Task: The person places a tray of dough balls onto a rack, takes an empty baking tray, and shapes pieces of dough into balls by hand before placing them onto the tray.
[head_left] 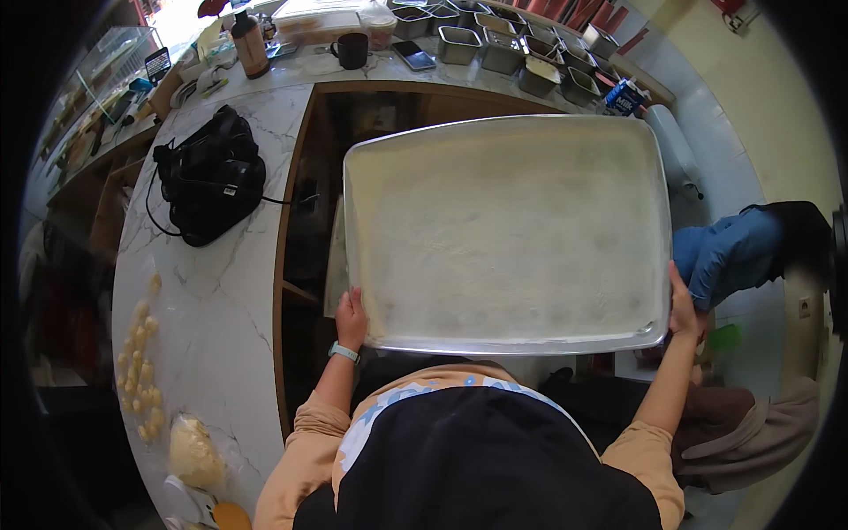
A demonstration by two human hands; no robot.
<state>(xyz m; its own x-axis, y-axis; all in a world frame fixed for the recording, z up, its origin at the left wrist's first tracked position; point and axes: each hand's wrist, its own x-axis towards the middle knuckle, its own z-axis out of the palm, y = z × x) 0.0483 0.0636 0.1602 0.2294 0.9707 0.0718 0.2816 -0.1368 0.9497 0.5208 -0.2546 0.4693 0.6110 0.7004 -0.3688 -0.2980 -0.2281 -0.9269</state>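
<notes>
A large rectangular metal tray [508, 234] with a pale, whitish coating over its inner surface is held up in front of my body. My left hand [351, 320] grips its lower left edge, with a light watch band on the wrist. On the opposite side my right hand [681, 305] holds the lower right edge, thumb along the rim. The fingers under the tray are hidden. Nothing stands on the tray.
The marble counter [230, 309] on the left bears a black bag [212, 177], several small dough pieces [140, 371] and a larger dough lump [196, 452]. Metal containers [459, 44], a mug [351, 50] and a phone [413, 55] line the back. A person in blue [733, 252] is at the right.
</notes>
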